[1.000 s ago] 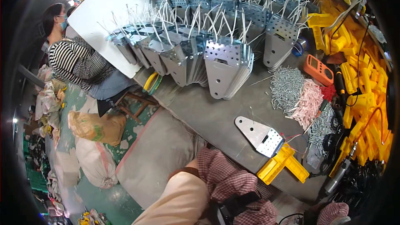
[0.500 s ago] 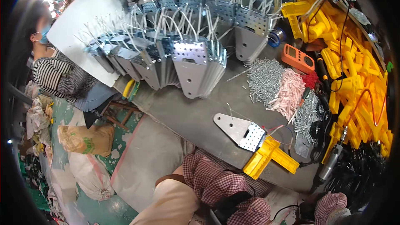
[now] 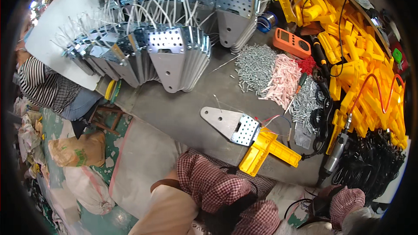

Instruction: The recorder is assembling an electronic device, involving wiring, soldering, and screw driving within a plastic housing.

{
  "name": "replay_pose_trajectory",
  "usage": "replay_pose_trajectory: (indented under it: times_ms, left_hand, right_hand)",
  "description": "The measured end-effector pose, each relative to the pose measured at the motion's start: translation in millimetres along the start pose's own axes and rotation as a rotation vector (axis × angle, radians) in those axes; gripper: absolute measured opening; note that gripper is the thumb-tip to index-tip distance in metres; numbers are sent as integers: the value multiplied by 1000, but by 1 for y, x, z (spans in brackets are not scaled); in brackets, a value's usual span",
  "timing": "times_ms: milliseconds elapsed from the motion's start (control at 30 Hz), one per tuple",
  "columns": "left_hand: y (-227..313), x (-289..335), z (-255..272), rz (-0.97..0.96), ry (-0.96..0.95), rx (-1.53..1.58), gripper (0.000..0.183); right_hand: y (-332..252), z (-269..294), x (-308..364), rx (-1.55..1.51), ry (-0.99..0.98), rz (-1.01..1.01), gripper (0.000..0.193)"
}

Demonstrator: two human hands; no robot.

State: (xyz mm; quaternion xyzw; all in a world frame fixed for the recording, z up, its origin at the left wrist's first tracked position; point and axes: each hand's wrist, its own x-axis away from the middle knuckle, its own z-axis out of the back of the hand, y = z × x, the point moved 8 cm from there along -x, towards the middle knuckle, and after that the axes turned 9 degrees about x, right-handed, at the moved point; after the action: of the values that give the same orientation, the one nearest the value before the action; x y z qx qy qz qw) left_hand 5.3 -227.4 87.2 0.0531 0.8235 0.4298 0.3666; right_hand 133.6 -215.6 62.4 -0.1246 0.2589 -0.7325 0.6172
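Observation:
Neither my left hand nor my right hand shows. At the lower edge are red-and-white checked sleeves or cloth, with another checked sleeve farther right. On the bench in front lies a grey metal blade-shaped plate with a perforated bracket. Its bracket end meets a yellow T-shaped plastic handle shell, whose hollow side faces up. Thin red and blue wires run from that joint. Nothing visible touches this assembly.
Stacked metal plates with white wires fill the far side. Right of them are screws, pink sleeves, an orange meter, yellow shells, an electric screwdriver and black cords. A person in stripes sits far left.
The view has shifted, so the bench and its contents appear farther left and slightly higher. The plate and yellow shell keep their place among the other things.

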Motion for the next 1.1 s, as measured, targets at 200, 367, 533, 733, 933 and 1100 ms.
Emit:
replay_pose_trajectory:
  times_ms: [200, 367, 533, 733, 933, 1100]
  left_hand:
    - [7, 10, 0, 64, -42, -64, 52]
    - [24, 17, 3, 150, -204, -116, 52]
    - [49, 54, 17, 265, -610, -121, 51]
    - [33, 130, -6, 388, -268, -359, 58]
    - [19, 106, -16, 443, -315, -284, 52]
    - [23, 82, -17, 317, -221, -316, 45]
  right_hand:
    - [-15, 2, 5, 41, -57, 110, 21]
    - [-56, 32, 19, 135, -156, 505, 21]
    - [-101, 64, 57, 133, -308, 1000, 21]
    - [-109, 75, 69, -9, -394, 1202, 21]
    - [-119, 81, 89, -17, -441, 1246, 22]
    - [-127, 87, 94, -44, -516, 1252, 22]
